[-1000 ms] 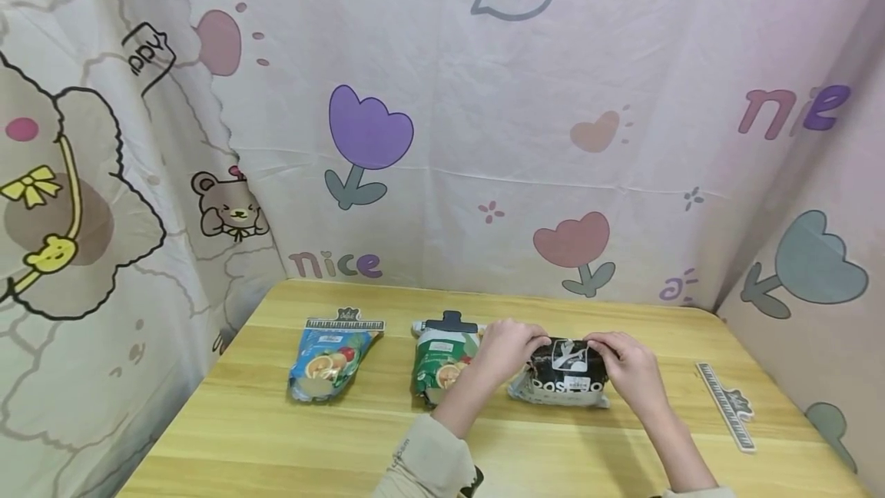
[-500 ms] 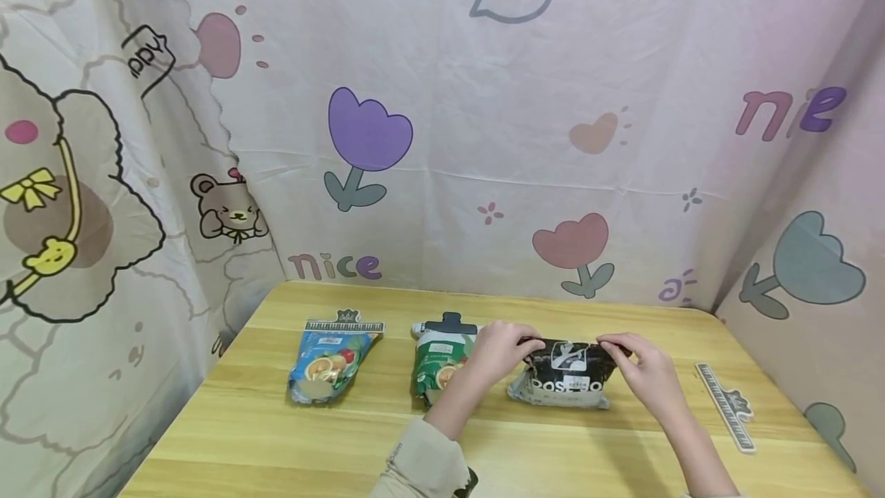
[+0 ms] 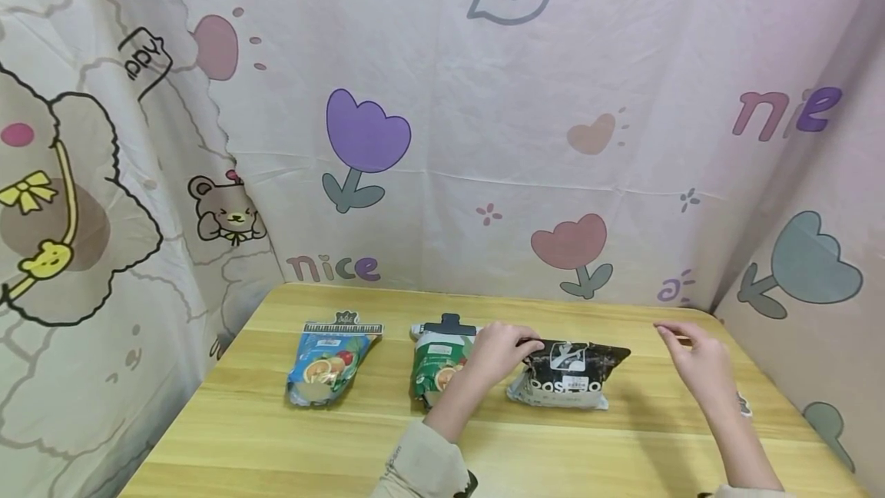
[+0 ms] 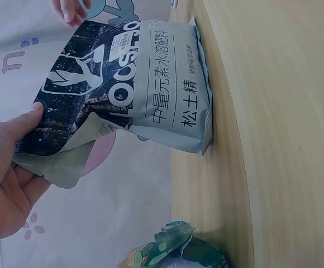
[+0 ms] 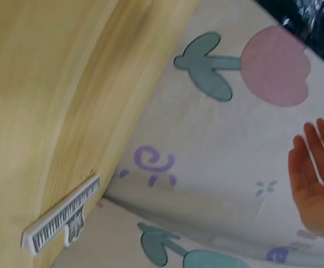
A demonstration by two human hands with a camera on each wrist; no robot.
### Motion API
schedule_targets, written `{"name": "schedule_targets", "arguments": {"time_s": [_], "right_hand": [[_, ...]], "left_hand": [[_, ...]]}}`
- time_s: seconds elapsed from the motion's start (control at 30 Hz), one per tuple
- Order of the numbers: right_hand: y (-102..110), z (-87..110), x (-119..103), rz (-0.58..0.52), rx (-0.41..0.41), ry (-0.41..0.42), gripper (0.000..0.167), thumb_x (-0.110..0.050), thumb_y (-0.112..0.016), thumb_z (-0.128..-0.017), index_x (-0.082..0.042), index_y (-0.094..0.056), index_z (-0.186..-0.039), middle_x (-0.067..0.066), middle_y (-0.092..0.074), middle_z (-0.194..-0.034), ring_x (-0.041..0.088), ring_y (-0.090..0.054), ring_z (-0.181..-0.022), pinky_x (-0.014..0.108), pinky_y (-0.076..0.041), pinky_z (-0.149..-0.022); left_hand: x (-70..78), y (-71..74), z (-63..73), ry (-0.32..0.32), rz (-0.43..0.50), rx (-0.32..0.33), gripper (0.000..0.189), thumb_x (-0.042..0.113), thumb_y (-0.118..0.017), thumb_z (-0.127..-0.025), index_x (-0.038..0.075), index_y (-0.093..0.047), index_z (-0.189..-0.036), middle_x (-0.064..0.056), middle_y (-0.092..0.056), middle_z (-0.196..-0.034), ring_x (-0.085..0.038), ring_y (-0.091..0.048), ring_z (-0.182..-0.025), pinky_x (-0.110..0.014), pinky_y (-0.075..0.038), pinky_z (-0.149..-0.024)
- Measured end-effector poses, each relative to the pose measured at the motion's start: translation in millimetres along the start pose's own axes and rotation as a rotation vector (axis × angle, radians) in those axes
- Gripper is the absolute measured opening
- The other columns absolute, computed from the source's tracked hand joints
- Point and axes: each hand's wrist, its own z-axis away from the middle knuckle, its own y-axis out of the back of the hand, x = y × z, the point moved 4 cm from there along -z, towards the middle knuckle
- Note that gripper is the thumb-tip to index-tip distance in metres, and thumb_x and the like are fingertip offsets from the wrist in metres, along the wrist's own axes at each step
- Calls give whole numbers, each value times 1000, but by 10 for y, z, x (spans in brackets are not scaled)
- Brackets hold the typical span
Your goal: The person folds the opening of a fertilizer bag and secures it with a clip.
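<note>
My left hand (image 3: 499, 353) pinches the top left corner of a black and white fertilizer bag (image 3: 567, 381). In the left wrist view, the thumb of that hand (image 4: 5, 178) lies on the bag's (image 4: 170, 84) dark face, with fingers behind. The bag stands on the table with its top raised. My right hand (image 3: 700, 363) is in the air right of the bag, apart from it. Its fingers (image 5: 313, 153) are extended and hold nothing in the right wrist view. A bag clip with a piano-key pattern (image 5: 64, 215) lies nearby, mostly hidden by the right arm in the head view.
A blue fruit-printed bag (image 3: 328, 367) with a piano-key clip (image 3: 344, 327) on its top is at the left of the wooden table (image 3: 290, 452). A green bag (image 3: 432, 367) with a dark clip (image 3: 449, 324) stands beside my left wrist. Printed cloth (image 3: 442, 244) encloses the back and sides.
My right hand slid along the bag's top edge, let go of the right corner and moved right toward the loose clip. My left hand keeps its pinch.
</note>
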Motion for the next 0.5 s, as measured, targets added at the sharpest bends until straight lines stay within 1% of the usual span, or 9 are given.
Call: {"name": "schedule_targets", "arguments": {"time_s": [0.03, 0.1, 0.17, 0.23, 0.37, 0.43, 0.5], "right_hand": [[19, -17, 56, 12, -3, -29, 10, -2, -64, -84, 2, -69, -91, 20, -66, -90, 13, -62, -71, 14, -42, -59], [54, -39, 174, 28, 0, -101, 12, -3, -61, -86, 4, -68, -92, 24, -64, -90, 31, -63, -74, 26, -44, -68], [83, -44, 313, 42, -11, -189, 15, -4, -57, -88, 6, -66, -95, 27, -63, -92, 41, -59, -81, 41, -39, -73], [103, -33, 459, 45, -37, -286, 19, -5, -55, -89, 8, -64, -99, 30, -61, -95, 45, -56, -85, 49, -33, -73], [118, 30, 749, 77, -133, -472, 28, -11, -51, -91, 9, -59, -110, 32, -56, -106, 46, -52, -93, 48, -36, -70], [104, 66, 895, 92, -190, -546, 34, -15, -49, -92, 9, -54, -116, 33, -51, -115, 48, -47, -99, 50, -36, -74], [76, 119, 1034, 114, -272, -614, 42, -20, -47, -93, 10, -46, -122, 35, -41, -124, 51, -40, -106, 53, -35, -80]], "left_hand": [[0, 2, 1, 2, 1, 2, 18, 35, -62, -86, 23, -74, -92, 13, -68, -85, -2, -61, -73, -17, -45, -61], [-3, 0, 2, 6, 4, 6, 18, 35, -62, -86, 23, -74, -92, 13, -68, -85, -2, -61, -72, -17, -44, -60], [-5, -1, 2, 9, 5, 6, 18, 36, -62, -86, 23, -74, -92, 13, -68, -85, -1, -60, -72, -17, -44, -60], [-8, -2, 1, 12, 5, 8, 18, 36, -62, -86, 24, -74, -92, 14, -68, -84, -1, -60, -72, -16, -44, -60], [-17, -7, 3, 19, 5, 8, 18, 36, -62, -86, 24, -74, -92, 14, -68, -84, -1, -60, -72, -17, -44, -60], [-19, -5, 3, 22, 6, 8, 18, 37, -62, -86, 24, -74, -92, 14, -68, -84, -2, -60, -73, -17, -44, -60], [-21, -5, 2, 24, 9, 8, 19, 37, -62, -86, 24, -74, -92, 14, -68, -84, -3, -60, -73, -18, -44, -60]]}}
